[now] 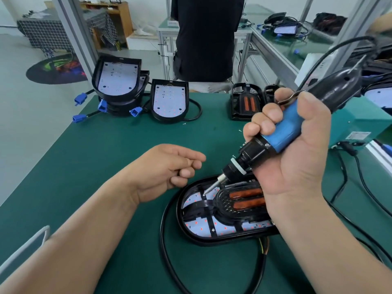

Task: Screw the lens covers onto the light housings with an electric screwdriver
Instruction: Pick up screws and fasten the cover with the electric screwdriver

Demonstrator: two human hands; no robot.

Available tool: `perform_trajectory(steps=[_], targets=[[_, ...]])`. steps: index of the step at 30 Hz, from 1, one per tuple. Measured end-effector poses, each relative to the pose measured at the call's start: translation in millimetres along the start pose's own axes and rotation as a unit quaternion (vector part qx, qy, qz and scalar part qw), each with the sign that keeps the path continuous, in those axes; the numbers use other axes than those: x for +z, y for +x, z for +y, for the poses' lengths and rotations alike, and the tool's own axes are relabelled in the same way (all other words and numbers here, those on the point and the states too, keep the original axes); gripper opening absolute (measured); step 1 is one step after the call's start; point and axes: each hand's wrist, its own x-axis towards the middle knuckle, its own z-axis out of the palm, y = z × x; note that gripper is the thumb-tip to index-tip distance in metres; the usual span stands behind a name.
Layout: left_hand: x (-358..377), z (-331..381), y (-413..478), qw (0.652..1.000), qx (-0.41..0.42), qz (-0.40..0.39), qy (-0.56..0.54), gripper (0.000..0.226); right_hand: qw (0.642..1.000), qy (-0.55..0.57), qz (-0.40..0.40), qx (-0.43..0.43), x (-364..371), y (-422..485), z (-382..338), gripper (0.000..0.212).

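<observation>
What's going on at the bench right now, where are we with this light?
A person is fastening a lens cover onto the nearest light housing on the green table. The right hand grips the electric screwdriver, tilted, with its bit down on a screw spot near the cover's left end. The left hand is beside the housing, fingers loosely curled, holding nothing visible. Uncovered housings are stacked at the far left.

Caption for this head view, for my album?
Right hand holds electric screwdriver on a light housing; left hand loosely curled beside.
</observation>
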Motion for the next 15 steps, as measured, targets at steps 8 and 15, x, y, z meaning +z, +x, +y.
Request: perform_trajectory(steps=[8,15], targets=[[1.0,-4.0,2.8,1.000,0.025,-0.019,-0.002,0.018,0.998,0.011,0.059,-0.017,-3.7,0.3,1.3,0.017],[1.8,-5.9,2.7,0.997,0.046,-0.049,-0.025,0.023,0.990,0.036,0.126,-0.045,-8.1,5.2,0.5,0.018]])
